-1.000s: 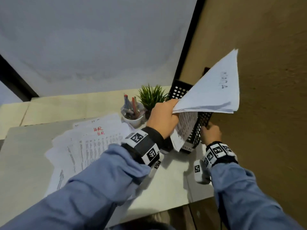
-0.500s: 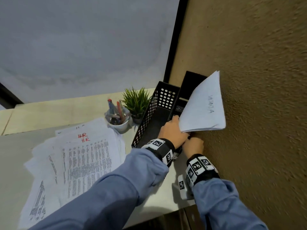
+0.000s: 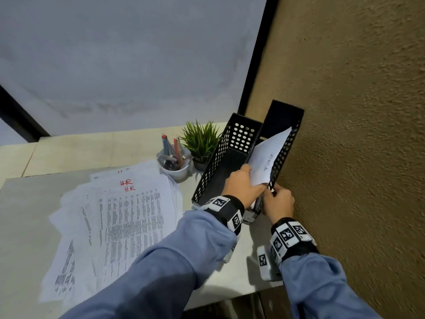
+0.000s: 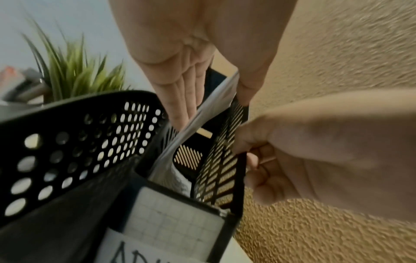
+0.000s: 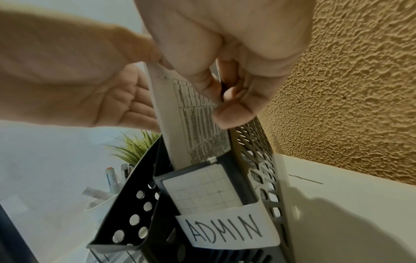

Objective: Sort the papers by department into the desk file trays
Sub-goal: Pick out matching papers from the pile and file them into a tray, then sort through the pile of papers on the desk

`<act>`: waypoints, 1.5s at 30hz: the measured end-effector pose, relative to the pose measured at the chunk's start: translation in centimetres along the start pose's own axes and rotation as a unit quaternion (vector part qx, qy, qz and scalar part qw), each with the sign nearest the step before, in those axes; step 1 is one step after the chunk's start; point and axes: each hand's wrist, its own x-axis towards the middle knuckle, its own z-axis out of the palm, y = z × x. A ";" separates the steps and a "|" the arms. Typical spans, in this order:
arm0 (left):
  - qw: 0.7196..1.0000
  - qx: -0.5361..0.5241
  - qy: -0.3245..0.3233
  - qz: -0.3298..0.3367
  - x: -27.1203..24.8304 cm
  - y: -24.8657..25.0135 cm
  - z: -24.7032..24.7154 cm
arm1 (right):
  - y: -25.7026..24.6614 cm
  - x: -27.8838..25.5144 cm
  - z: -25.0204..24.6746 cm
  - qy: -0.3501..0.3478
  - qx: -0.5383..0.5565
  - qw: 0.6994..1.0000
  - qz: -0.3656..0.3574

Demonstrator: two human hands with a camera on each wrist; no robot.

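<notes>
Two black perforated plastic file trays stand side by side at the right of the desk, against the textured tan wall (image 3: 356, 134). The right-hand tray (image 3: 284, 148), labelled ADMIN on a white paper tag (image 5: 227, 229), holds a white printed sheaf of papers (image 3: 264, 162) standing partly inside it, top corner above the rim. The left-hand tray (image 3: 220, 162) shows no contents. The left hand (image 3: 243, 187) grips the sheaf between thumb and straight fingers. The right hand (image 3: 279, 203) pinches the ADMIN tray's near right wall.

To the left, a loose pile of printed sheets (image 3: 119, 215) marked HR in red lies on the grey desk (image 3: 20, 215). Beyond it are a white cup of pens (image 3: 176, 166) and a small green potted plant (image 3: 201, 141).
</notes>
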 end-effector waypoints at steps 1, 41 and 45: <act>1.000 -0.005 0.000 0.018 -0.5 -0.1 -0.5 | -0.1 -0.3 0.0 0.006 0.010 1.000 -0.004; 0.884 -0.329 0.186 -0.275 -16.8 -29.9 -16.3 | -3.0 -12.0 21.5 -0.206 0.083 0.972 0.074; 0.873 -0.363 0.140 -0.295 -16.7 -29.7 -16.7 | -2.6 -11.4 22.2 -0.168 0.061 0.980 0.084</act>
